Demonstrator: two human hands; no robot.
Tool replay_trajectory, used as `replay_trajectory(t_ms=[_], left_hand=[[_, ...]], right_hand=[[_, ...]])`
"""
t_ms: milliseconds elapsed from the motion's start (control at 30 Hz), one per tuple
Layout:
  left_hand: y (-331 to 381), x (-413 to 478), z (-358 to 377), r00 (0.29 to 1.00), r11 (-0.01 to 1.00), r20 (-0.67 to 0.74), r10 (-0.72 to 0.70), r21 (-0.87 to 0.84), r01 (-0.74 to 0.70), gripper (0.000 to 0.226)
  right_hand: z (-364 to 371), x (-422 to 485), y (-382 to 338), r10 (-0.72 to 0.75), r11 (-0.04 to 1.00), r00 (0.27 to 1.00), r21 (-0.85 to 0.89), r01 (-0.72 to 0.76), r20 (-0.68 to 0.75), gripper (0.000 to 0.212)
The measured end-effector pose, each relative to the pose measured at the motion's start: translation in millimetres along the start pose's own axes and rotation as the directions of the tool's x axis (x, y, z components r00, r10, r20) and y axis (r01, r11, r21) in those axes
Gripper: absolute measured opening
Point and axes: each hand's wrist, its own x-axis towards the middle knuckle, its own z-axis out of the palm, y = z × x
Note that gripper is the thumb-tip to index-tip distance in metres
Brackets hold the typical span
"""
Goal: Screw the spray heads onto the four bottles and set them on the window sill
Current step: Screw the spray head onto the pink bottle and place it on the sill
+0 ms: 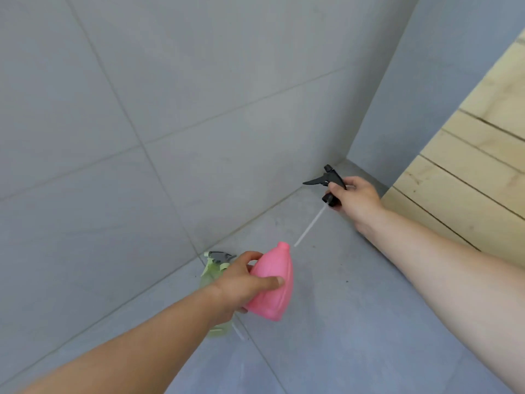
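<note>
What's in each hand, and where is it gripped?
Left hand grips the pink bottle around its body; right hand holds the black spray head at its collar.

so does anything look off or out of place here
Nothing is spilled or broken. One oddity: behind the left hand holding the pink bottle, a green spray bottle with a grey head is on the tiled floor, not a sill.

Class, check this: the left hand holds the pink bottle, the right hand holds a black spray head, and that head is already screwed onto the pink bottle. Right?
Not quite. In the head view the black spray head in the right hand is clear of the pink bottle, whose neck is bare. The left hand does hold the bottle.
</note>
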Motion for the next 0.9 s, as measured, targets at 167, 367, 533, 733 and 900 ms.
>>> replay_trajectory(t_ms=[167,367,533,733,900], left_hand=[[41.1,-63.5,-12.5,0.984,0.984,0.005,0.176,0.037,-0.176,0.083],[86.5,-139.2,-21.7,0.936,0.932,-0.009,0.352,0.093,-0.349,0.075],[118.2,-207.8,-37.1,0.904,0.902,0.081,0.420,0.074,-0.426,0.064],[117.6,-267.2,-52.8,0.885,0.889,0.127,0.448,0.043,-0.456,0.067],[121.0,-296.8,-66.6,0.823,0.851,0.237,0.517,-0.040,-0.523,0.059]], right_hand=[[-14.7,-51.4,-85.2,-0.176,0.976,0.984,0.130,0.174,0.005,0.010],[-27.9,-128.5,-144.0,-0.273,0.956,0.944,0.161,0.245,0.183,0.011],[-31.6,-202.2,-172.9,-0.288,0.957,0.852,0.144,0.250,0.436,0.015],[-49.2,-271.3,-209.4,-0.360,0.916,0.751,0.058,0.397,0.554,0.026],[-62.6,-305.1,-234.0,-0.408,0.906,0.669,0.186,0.379,0.621,0.029]])
